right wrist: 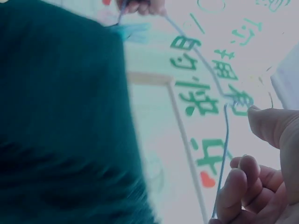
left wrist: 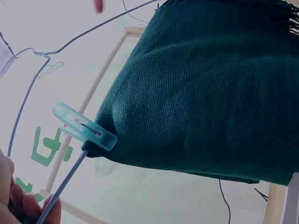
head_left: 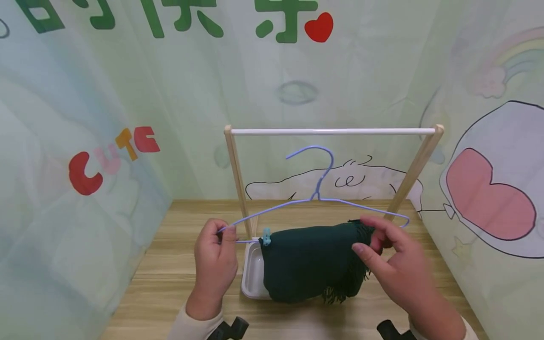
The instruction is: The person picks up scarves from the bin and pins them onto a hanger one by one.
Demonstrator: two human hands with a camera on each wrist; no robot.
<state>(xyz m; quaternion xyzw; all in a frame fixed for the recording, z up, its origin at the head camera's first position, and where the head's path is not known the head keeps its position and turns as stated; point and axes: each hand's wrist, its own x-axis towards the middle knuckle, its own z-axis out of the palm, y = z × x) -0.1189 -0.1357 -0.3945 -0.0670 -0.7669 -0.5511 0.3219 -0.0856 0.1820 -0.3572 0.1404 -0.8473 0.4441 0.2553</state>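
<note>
A folded dark green scarf (head_left: 310, 262) with a fringed edge hangs over the lower bar of a thin blue-purple wire hanger (head_left: 318, 189). My left hand (head_left: 216, 257) grips the hanger's left end between thumb and fingers. Close by, a light blue clothespin (left wrist: 86, 128) clamps the scarf's corner to the lower bar. At the scarf's fringed right end is my right hand (head_left: 399, 264), thumb and index finger spread apart with nothing pinched between them. In the right wrist view, its other fingers curl loosely beside the hanger wire.
Behind the hanger stands a rack with a white rail (head_left: 331, 131) and wooden legs (head_left: 410, 172). A white tray (head_left: 250, 283) sits on the wood-grain table (head_left: 161, 269), partly hidden by the scarf. A printed curtain (head_left: 191, 94) surrounds the table at the back and sides.
</note>
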